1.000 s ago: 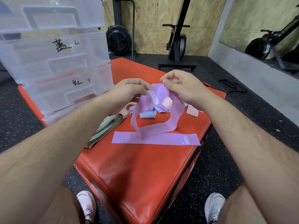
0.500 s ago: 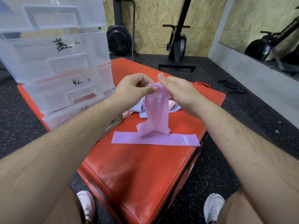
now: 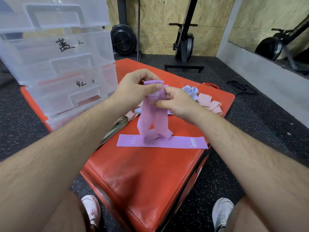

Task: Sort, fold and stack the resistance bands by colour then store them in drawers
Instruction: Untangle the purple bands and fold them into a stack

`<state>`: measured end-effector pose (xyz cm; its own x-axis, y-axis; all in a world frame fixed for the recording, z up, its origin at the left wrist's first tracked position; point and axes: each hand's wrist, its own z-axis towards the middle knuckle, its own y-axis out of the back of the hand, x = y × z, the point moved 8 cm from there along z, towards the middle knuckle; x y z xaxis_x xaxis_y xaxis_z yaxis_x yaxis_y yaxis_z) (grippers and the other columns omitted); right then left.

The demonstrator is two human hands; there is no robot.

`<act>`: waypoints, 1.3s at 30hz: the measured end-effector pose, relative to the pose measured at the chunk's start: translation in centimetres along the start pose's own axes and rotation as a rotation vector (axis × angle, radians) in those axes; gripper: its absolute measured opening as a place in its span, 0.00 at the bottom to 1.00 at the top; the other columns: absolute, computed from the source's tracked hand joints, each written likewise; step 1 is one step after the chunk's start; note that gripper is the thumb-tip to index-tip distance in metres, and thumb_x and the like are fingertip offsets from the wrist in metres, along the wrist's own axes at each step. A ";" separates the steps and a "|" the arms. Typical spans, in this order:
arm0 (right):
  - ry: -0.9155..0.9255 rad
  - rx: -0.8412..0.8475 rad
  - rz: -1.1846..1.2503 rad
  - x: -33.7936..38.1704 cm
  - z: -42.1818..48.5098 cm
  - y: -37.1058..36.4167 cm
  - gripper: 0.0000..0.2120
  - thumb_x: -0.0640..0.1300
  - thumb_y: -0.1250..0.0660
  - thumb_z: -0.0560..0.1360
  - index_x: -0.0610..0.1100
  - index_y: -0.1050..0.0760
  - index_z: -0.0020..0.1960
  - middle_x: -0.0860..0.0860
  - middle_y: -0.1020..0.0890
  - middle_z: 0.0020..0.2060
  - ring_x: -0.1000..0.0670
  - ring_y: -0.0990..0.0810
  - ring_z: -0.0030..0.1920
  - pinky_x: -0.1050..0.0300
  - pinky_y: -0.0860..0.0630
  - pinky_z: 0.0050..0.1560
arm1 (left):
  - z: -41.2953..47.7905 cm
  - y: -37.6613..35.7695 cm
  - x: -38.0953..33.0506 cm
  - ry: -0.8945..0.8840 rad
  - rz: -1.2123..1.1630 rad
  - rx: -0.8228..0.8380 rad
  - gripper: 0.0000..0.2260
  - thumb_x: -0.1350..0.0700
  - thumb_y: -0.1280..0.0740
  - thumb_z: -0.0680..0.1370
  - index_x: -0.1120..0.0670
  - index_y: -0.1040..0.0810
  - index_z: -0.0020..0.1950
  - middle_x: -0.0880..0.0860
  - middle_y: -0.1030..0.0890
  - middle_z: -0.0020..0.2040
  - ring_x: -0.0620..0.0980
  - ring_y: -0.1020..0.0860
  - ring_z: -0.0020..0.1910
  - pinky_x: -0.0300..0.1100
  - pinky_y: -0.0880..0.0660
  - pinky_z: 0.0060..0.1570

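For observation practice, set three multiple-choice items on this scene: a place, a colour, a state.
1. Where does the flat purple band lie? A in a drawer; B on the red box; C on the floor.
2. What colour is the held band? A green; B pink; C purple.
3. How is the held band? A hanging loose; B rolled tight; C folded flat.
Answers: 1 B, it lies across the box top. 2 C, it matches the flat band. 3 A, left hand and right hand pinch its top; the rest dangles.

Bare hairy forearms [image 3: 70, 144], white trainers [image 3: 223, 211]
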<state>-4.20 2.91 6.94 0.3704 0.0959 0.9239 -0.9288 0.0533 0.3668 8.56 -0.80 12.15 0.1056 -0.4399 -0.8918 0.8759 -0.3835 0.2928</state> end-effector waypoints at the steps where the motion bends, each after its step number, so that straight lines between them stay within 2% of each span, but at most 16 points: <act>1: -0.012 0.008 -0.011 -0.1 0.0 -0.2 0.14 0.42 0.27 0.75 0.41 0.20 0.59 0.42 0.15 0.54 0.41 0.17 0.59 0.35 0.24 0.63 | 0.0 0.2 -0.2 -0.015 -0.022 -0.015 0.04 0.59 0.26 0.74 0.52 0.19 0.44 0.48 0.20 0.38 0.41 0.26 0.34 0.34 0.29 0.35; 5: -0.068 0.075 -0.101 -1.0 -0.2 -0.6 0.14 0.44 0.24 0.73 0.40 0.19 0.57 0.42 0.14 0.52 0.42 0.16 0.55 0.38 0.22 0.60 | -0.1 1.6 -0.7 -0.034 -0.111 -0.115 0.06 0.58 0.28 0.76 0.51 0.23 0.43 0.47 0.21 0.36 0.42 0.25 0.34 0.34 0.31 0.33; 9: -0.159 0.173 -0.317 -3.0 -0.7 -0.4 0.32 0.61 0.19 0.59 0.41 0.18 0.53 0.44 0.14 0.50 0.42 0.16 0.54 0.38 0.21 0.59 | -0.3 3.3 -0.6 -0.015 -0.206 -0.222 0.05 0.60 0.30 0.78 0.55 0.25 0.46 0.47 0.22 0.34 0.38 0.24 0.29 0.30 0.32 0.29; 12: -0.207 0.211 -0.385 -4.5 -1.2 1.3 0.23 0.57 0.23 0.62 0.45 0.17 0.52 0.45 0.14 0.49 0.42 0.16 0.55 0.40 0.22 0.61 | -0.3 4.8 0.1 0.013 -0.213 -0.270 0.05 0.59 0.30 0.78 0.52 0.25 0.45 0.46 0.22 0.34 0.39 0.23 0.30 0.33 0.31 0.29; 15: -0.248 0.171 -0.400 -5.9 -1.9 3.8 0.23 0.57 0.24 0.60 0.45 0.19 0.50 0.41 0.16 0.46 0.47 0.18 0.43 0.47 0.23 0.52 | -0.3 6.1 1.4 0.034 -0.192 -0.276 0.06 0.57 0.29 0.77 0.49 0.25 0.43 0.47 0.22 0.36 0.46 0.23 0.37 0.37 0.31 0.31; 16: -0.259 0.172 -0.403 -6.4 -2.1 4.3 0.20 0.54 0.22 0.62 0.45 0.20 0.49 0.42 0.16 0.42 0.51 0.21 0.40 0.50 0.25 0.49 | -0.3 6.4 1.7 0.041 -0.167 -0.277 0.06 0.56 0.29 0.77 0.48 0.24 0.43 0.48 0.23 0.37 0.47 0.24 0.37 0.37 0.31 0.31; 18: -0.283 0.153 -0.426 -7.2 -2.8 5.3 0.11 0.45 0.22 0.67 0.49 0.21 0.46 0.56 0.19 0.32 0.57 0.24 0.35 0.57 0.26 0.44 | -0.5 6.8 2.1 0.052 -0.125 -0.292 0.07 0.56 0.29 0.77 0.48 0.25 0.43 0.48 0.24 0.37 0.42 0.27 0.33 0.34 0.31 0.31; 19: -0.289 0.145 -0.432 -7.5 -3.0 5.7 0.11 0.41 0.22 0.68 0.50 0.22 0.45 0.59 0.20 0.31 0.57 0.23 0.34 0.57 0.26 0.43 | -0.6 7.0 2.2 0.054 -0.110 -0.303 0.07 0.56 0.29 0.77 0.48 0.25 0.43 0.48 0.24 0.37 0.40 0.28 0.32 0.32 0.32 0.30; 23: -0.268 0.095 -0.444 -7.3 -3.7 6.9 0.11 0.39 0.25 0.68 0.49 0.24 0.45 0.54 0.19 0.33 0.54 0.23 0.34 0.55 0.27 0.41 | -0.8 7.4 2.5 0.051 -0.080 -0.324 0.08 0.56 0.30 0.78 0.48 0.26 0.42 0.47 0.23 0.37 0.39 0.28 0.31 0.32 0.34 0.28; 26: -0.263 0.005 -0.395 -6.5 -4.2 7.9 0.11 0.35 0.28 0.71 0.47 0.26 0.47 0.51 0.22 0.34 0.54 0.24 0.33 0.62 0.26 0.35 | -0.8 7.5 3.1 0.071 -0.079 -0.331 0.08 0.55 0.29 0.77 0.47 0.27 0.42 0.47 0.22 0.38 0.44 0.27 0.36 0.36 0.31 0.32; 28: -0.267 -0.008 -0.317 -6.5 -4.8 8.1 0.13 0.32 0.29 0.72 0.43 0.27 0.51 0.47 0.21 0.34 0.50 0.20 0.35 0.57 0.22 0.39 | -0.7 7.4 3.5 0.078 -0.072 -0.326 0.08 0.55 0.29 0.77 0.47 0.27 0.42 0.47 0.22 0.39 0.45 0.26 0.38 0.39 0.30 0.34; 30: -0.270 -0.005 -0.276 -6.6 -5.3 8.3 0.14 0.31 0.29 0.73 0.42 0.30 0.53 0.44 0.20 0.36 0.47 0.17 0.35 0.52 0.23 0.37 | -0.7 7.3 4.0 0.098 -0.039 -0.322 0.08 0.55 0.29 0.77 0.47 0.27 0.42 0.48 0.21 0.39 0.45 0.25 0.38 0.39 0.29 0.34; 33: -0.262 -0.015 -0.349 -6.6 -5.7 9.2 0.14 0.34 0.28 0.73 0.46 0.30 0.51 0.46 0.20 0.35 0.50 0.22 0.33 0.56 0.28 0.36 | -0.9 7.0 5.2 0.157 -0.003 -0.324 0.08 0.55 0.29 0.77 0.48 0.27 0.41 0.48 0.21 0.39 0.46 0.25 0.37 0.40 0.28 0.36; 37: -0.198 0.027 -0.460 -6.5 -6.0 9.3 0.11 0.34 0.31 0.74 0.51 0.26 0.44 0.51 0.23 0.31 0.51 0.20 0.37 0.57 0.26 0.41 | -1.3 6.3 6.7 0.207 0.054 -0.307 0.10 0.56 0.29 0.77 0.49 0.28 0.40 0.50 0.22 0.38 0.46 0.26 0.36 0.39 0.27 0.34; 39: -0.185 0.066 -0.524 -6.5 -6.2 9.4 0.13 0.35 0.34 0.76 0.54 0.20 0.44 0.53 0.19 0.37 0.52 0.20 0.39 0.56 0.25 0.44 | -1.5 6.1 7.3 0.232 0.058 -0.294 0.10 0.56 0.29 0.78 0.50 0.28 0.40 0.50 0.22 0.38 0.45 0.26 0.36 0.38 0.27 0.34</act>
<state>-15.23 8.94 3.69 0.7797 -0.1030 0.6176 -0.6221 -0.0154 0.7828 15.39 -5.13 6.95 0.2330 -0.2454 -0.9410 0.9596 -0.0990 0.2634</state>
